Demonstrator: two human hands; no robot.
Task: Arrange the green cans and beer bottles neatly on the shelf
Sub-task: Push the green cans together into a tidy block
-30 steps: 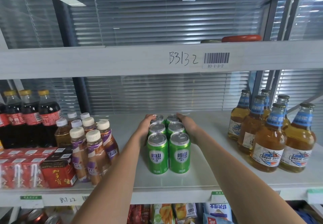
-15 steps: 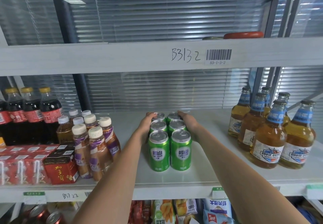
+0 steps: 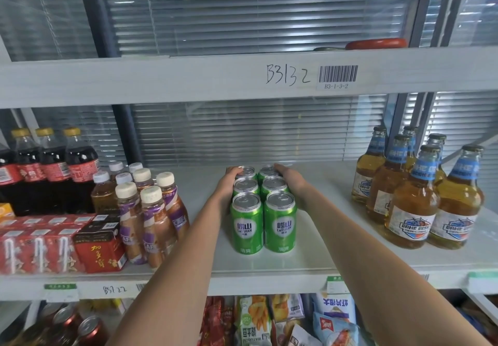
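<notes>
so the green cans [image 3: 262,208] sit mid-shelf [image 3: 336,243] in a two-wide block running front to back, left hand [image 3: 228,184] and right hand [image 3: 292,181] flat and open against either flank at the back, squeezing not gripping, beer bottles [image 3: 420,192] well off to the right.

Rear green cans [image 3: 244,173] behind front pair — fingertips of both hands hidden.
</notes>
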